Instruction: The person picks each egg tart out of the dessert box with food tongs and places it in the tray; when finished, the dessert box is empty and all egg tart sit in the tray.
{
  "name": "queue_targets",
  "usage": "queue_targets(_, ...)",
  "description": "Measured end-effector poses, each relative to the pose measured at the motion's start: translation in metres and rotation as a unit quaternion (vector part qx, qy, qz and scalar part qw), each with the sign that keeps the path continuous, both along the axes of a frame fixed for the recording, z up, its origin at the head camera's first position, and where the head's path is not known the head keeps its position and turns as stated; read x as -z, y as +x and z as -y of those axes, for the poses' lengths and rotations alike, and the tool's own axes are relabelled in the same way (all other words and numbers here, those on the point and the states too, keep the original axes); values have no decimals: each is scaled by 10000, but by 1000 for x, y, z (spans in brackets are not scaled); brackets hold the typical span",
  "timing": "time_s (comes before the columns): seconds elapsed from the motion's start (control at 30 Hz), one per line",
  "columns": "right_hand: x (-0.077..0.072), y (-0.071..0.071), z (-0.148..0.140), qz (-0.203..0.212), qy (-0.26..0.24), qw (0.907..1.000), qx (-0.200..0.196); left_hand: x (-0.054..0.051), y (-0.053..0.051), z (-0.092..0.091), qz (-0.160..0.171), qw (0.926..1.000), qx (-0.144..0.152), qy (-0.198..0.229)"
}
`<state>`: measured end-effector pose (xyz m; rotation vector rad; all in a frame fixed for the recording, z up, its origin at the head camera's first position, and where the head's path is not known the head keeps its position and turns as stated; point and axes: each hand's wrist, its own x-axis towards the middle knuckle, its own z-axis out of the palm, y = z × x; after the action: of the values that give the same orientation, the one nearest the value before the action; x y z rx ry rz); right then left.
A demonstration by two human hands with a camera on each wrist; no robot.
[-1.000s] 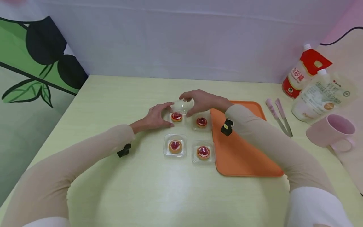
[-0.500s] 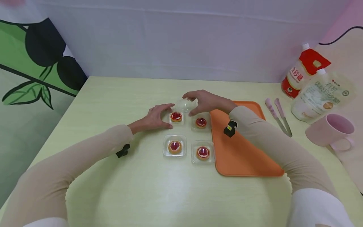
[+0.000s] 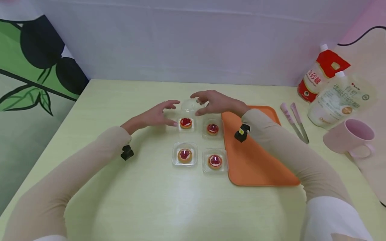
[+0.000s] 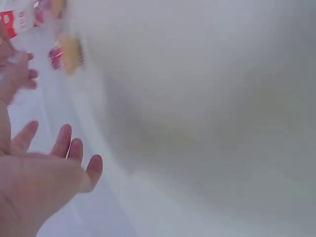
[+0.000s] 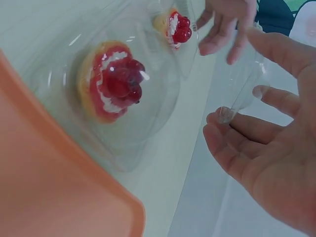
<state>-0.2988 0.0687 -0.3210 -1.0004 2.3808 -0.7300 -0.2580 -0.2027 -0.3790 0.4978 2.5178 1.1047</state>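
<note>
My right hand (image 3: 216, 102) holds a clear domed plastic lid (image 3: 190, 105) by its edge, fingertips at one corner (image 5: 226, 115) in the right wrist view. Just in front of the lid, a berry tart (image 3: 185, 123) sits in a clear plastic box; I cannot tell if lid and box are joined. My left hand (image 3: 154, 115) hovers to the left of that box, fingers spread and holding nothing. Blurred in the left wrist view, the same hand (image 4: 47, 180) has its fingers apart. Another tart (image 3: 212, 129), under a clear dome, lies close to the right hand.
Two more boxed tarts, one at left (image 3: 185, 155) and one at right (image 3: 215, 161), stand nearer me. An orange tray (image 3: 253, 167) lies beneath my right forearm. Further right are two pink-handled utensils (image 3: 294, 120), a pink mug (image 3: 346, 137), a red bag (image 3: 315, 77) and a white pouch (image 3: 337, 102).
My left hand has drawn back to the left and slightly away from me, off the box's side. The lid in my right hand has shifted a little further back from the tart.
</note>
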Motion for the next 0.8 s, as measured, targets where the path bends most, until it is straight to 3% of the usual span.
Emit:
queue_targets(0.07, -1, -1, 2, 77, -87, 9999, 35, -8, -2, 0, -484, 9987, -169, -21)
queue_targets(0.13, -1, 0, 4, 236, -230, 9994, 94, -15, -3, -3, -1146, 9928, -358, -49)
queue_targets(0.2, -1, 0, 6, 532, -457, 9974, 177, -20, -2, -7, -1817, 9818, -536, -110)
queue_targets(0.3, -1, 0, 9, 1046, -801, 9906, 368, -24, 0, -16, -2418, 9668, -817, -121)
queue_targets(0.43, -2, -2, 11, 1568, -1227, 9778, 651, -24, 2, -24, -2715, 9571, -1013, -30)
queue_targets(0.8, -6, 2, 12, 2259, -1742, 9523, 1088, -24, 4, -30, -3056, 9475, -920, 199)
